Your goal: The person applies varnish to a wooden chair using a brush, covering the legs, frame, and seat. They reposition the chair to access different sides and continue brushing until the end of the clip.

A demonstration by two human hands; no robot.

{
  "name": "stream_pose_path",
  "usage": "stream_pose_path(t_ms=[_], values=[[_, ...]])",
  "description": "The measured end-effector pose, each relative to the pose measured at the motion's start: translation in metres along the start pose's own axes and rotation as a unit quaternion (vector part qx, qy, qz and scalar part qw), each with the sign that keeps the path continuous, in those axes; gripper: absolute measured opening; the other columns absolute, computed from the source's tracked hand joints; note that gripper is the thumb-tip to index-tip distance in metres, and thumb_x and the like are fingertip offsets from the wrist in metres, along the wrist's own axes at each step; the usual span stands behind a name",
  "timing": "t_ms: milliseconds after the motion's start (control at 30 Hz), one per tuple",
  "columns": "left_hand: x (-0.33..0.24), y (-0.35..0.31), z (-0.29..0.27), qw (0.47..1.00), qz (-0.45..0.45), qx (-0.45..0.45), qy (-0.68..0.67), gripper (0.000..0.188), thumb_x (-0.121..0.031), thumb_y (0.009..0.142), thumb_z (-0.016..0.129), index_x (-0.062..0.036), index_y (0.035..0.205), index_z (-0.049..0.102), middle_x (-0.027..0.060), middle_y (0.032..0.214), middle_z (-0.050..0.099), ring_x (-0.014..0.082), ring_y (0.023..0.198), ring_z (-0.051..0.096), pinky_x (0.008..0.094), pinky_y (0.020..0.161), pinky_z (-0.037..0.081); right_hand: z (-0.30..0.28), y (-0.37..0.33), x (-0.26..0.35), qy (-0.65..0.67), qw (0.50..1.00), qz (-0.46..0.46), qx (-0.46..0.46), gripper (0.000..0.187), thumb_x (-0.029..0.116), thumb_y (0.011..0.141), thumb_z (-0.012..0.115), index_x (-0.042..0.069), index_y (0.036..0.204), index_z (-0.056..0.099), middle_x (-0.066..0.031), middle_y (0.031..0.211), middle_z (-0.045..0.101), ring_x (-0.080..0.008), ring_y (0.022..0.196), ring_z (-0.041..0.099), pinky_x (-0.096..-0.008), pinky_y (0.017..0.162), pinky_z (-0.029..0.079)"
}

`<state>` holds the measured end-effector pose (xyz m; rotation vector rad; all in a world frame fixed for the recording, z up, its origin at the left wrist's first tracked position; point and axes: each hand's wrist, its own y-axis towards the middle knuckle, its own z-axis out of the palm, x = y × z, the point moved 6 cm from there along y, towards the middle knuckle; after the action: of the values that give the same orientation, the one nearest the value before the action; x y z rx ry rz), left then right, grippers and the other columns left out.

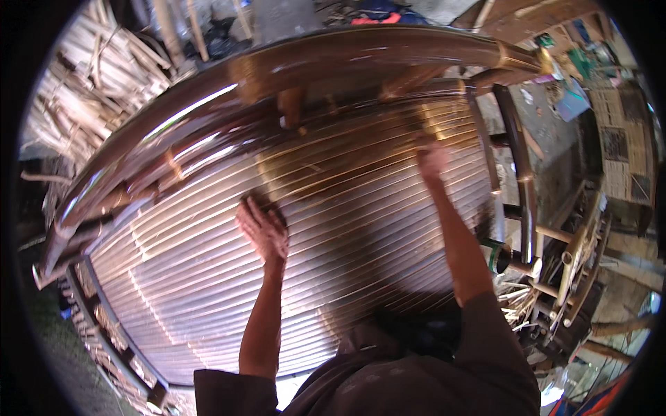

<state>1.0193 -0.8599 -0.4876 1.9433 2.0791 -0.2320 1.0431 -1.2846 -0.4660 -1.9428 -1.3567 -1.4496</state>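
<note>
A bamboo bench with a glossy brown slatted seat lies in front of me. My left hand rests on the slats left of the middle, palm down, with its fingers stretched out and nothing seen in it. Farther off to the right, my right hand reaches over the far part of the seat. Motion smears its fingers. A dark patch shows just beyond them, but whether it is a held thing or a shadow is unclear. Along the far side runs the bench's thick, shiny brown bamboo rail.
Split bamboo strips are heaped at the far left. Dark bamboo posts form the bench's right end. Cut poles and a green-rimmed can are beyond it on the right. A woven panel stands farther right.
</note>
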Motion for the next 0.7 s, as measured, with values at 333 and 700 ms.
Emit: stream_pose_path(t_ms=[333,700], values=[[0.004,-0.002,-0.008,0.999,-0.020,0.014,0.030,0.054,-0.031,0.100,0.034,-0.0033,0.145,0.026,0.0198,0.150,0.025,0.0375,0.138,0.023,0.0491,0.115,0.016,0.124,0.003,0.096,-0.107,0.928,0.045,0.354,0.020,0.022,0.094,0.055,0.014,0.108,0.067,-0.0009,0.099,0.068,-0.0137,0.088,0.064,-0.0298,0.073,0.053],[-0.015,0.002,-0.012,0.996,0.047,-0.021,0.071,0.053,-0.036,0.102,0.027,-0.0042,0.144,0.029,0.0212,0.147,0.029,0.0400,0.134,0.029,0.0532,0.109,0.023,-0.019,0.091,0.006,-0.022,0.989,-0.072,0.125,0.006,0.012,0.088,0.064,0.013,0.090,0.069,-0.0014,0.087,0.070,-0.0119,0.077,0.066,-0.0254,0.064,0.052]])
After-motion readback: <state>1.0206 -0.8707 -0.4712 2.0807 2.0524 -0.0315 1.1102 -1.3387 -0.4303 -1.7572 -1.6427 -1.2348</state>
